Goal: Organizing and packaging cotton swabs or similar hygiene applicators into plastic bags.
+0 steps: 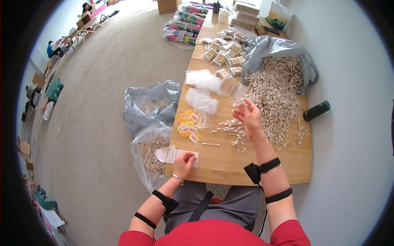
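Note:
At the near left edge of the table, my left hand (pixel 184 164) is closed, its fingertips pressed together over a flat white piece with a rounded end (pixel 162 154). What its fingers hold, if anything, is hidden. My right hand (pixel 249 117) is raised over the heap of cotton swabs (pixel 279 88), fingers apart. Just beyond its fingertips a small clear packet (pixel 230 87) is smeared by motion, apparently out of the hand. One lone cotton swab (pixel 211 144) lies between my hands. Yellow and white labels (pixel 191 125) lie beyond my left hand.
Clear plastic bags (pixel 201 100) lie mid-table, with filled packets (pixel 223 57) behind. A grey bag (pixel 310 65) spills the swabs. A dark green bottle (pixel 317 110) lies at the right edge. On the floor to the left sit a grey bag (pixel 143 98) and a clear bag (pixel 141 172).

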### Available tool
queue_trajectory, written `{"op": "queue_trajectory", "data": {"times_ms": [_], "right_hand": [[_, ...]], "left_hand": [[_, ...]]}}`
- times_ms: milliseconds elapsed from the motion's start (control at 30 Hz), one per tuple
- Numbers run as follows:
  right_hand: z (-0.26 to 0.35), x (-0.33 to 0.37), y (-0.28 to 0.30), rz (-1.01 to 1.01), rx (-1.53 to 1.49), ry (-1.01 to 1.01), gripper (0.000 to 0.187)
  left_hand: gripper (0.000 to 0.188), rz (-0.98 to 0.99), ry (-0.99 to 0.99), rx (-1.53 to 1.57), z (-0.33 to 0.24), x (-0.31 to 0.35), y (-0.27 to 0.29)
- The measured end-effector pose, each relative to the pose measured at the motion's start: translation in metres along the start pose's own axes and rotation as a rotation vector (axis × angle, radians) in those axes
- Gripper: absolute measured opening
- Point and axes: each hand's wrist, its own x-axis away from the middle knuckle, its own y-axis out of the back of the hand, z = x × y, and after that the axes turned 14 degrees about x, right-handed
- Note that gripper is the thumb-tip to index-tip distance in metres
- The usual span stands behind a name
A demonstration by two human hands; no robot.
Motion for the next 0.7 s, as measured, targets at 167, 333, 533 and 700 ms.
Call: {"op": "queue_trajectory", "data": {"times_ms": [167,333,533,700], "right_hand": [[-0.057,-0.045,-0.003,-0.017,0.41,0.069,0.036],[-0.08,-0.026,-0.069,0.008,1.257,0.218,0.049],[-0.094,-0.025,-0.094,-0.242,1.257,0.233,0.035],[-0.101,-0.028,-0.078,-0.187,0.968,0.203,0.018]], "left_hand": [[0.012,0.018,0.056,-0.046,-0.004,-0.006,-0.003],[0.013,0.01,0.152,-0.002,-0.006,-0.01,0.0],[0.01,0.043,0.1,-0.044,-0.017,-0.011,-0.006],[0.011,0.037,0.078,-0.081,-0.015,-0.008,-0.002]]}}
